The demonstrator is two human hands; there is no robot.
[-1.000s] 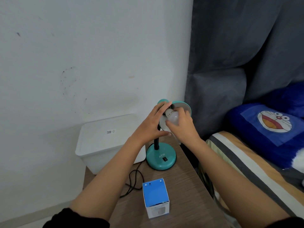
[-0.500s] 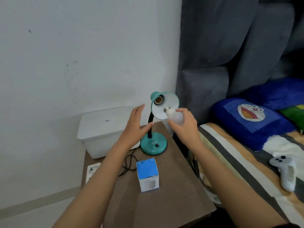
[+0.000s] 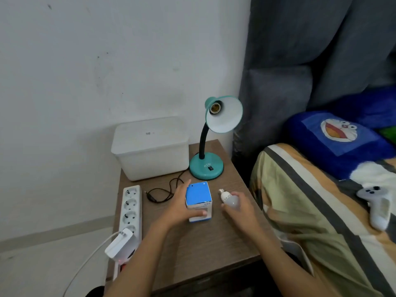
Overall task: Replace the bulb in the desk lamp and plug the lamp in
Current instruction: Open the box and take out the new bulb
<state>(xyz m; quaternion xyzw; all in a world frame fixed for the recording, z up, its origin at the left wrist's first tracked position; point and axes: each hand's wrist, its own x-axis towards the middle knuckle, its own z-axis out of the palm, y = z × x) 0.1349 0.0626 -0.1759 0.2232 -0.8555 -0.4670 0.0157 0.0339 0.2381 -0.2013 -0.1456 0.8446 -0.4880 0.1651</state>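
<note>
Brown wood-grain nightstand (image 3: 199,249) stands against a white wall, with a grey padded headboard (image 3: 300,61) and a striped bed (image 3: 321,211) to its right. At the back sits a white plastic bin (image 3: 150,151) with its lid on — its contents are hidden, and the small dark label on the lid is too blurred to read. Beside it stands a teal desk lamp (image 3: 206,166); its shade tilts toward the camera and the socket (image 3: 214,108) inside is bare. Raised letters on the base look like "ATN". The lamp's black cord (image 3: 162,194) lies coiled on the wood, its plug unconnected, next to a white power strip (image 3: 130,209) that carries a white adapter (image 3: 120,243) at its near end.

The left hand (image 3: 182,209) wraps a small blue-topped bulb box (image 3: 199,200) that stands on the nightstand, thumb across its front and fingers along its left side; the box is closed, its print unreadable. The right hand (image 3: 240,209) grips a white bulb (image 3: 229,199) just right of the box, fingers curled round the globe, screw base pointing up and away. On the bed lie a blue cartoon pillow (image 3: 334,142) and a white controller (image 3: 377,206).
</note>
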